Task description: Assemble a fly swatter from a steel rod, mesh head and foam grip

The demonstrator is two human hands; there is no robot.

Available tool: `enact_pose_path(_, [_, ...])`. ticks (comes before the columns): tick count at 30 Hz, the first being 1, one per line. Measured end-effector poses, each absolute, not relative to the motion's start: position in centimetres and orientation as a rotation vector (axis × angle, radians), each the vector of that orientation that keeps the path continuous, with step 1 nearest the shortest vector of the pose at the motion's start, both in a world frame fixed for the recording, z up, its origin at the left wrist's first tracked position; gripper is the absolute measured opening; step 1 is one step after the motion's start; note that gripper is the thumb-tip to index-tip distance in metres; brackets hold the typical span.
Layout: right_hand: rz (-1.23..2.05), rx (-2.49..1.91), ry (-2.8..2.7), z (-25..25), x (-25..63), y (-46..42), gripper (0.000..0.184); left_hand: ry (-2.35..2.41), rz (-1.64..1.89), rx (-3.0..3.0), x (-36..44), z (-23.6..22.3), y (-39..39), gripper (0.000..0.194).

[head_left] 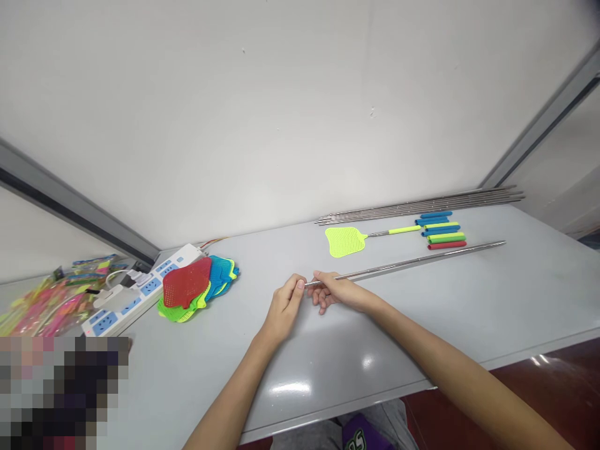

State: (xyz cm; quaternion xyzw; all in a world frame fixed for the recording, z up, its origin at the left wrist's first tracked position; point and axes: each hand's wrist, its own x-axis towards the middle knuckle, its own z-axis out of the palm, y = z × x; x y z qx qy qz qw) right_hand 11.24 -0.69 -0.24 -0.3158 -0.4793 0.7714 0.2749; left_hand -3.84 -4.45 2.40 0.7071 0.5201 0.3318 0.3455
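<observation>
A thin telescopic metal rod is held at its left end over the table, its far end reaching to the right. My left hand is closed, pinching the tip of the rod between thumb and fingers. Just right of it, my right hand holds the rod too, thumb on top and the other fingers loosely curled below. Behind the rod lies a yellow-green fly swatter with a short metal shaft and a matching grip. Several coloured handle sleeves, blue, yellow, green and red, lie beyond the rod at the right.
A bundle of metal rods lies along the wall. At left sits a pile of swatter heads, red on top, beside a white power strip with plugs. Bagged colourful items lie farther left. The grey table's front edge runs below my forearms.
</observation>
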Motion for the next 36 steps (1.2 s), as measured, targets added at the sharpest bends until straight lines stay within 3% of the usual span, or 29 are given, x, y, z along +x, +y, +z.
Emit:
enact_pose_path(12, [2.073, -0.871, -1.281, 0.3, 11.3, -0.8, 0.045, 1.48, 0.925, 1.961, -4.2, 2.3, -4.1, 0.02])
enact_pose_path(36, [2.103, -0.872, -1.233, 0.4, 11.2, -0.9, 0.041, 1.48, 0.943, 2.117, -5.4, 1.9, -3.8, 0.027])
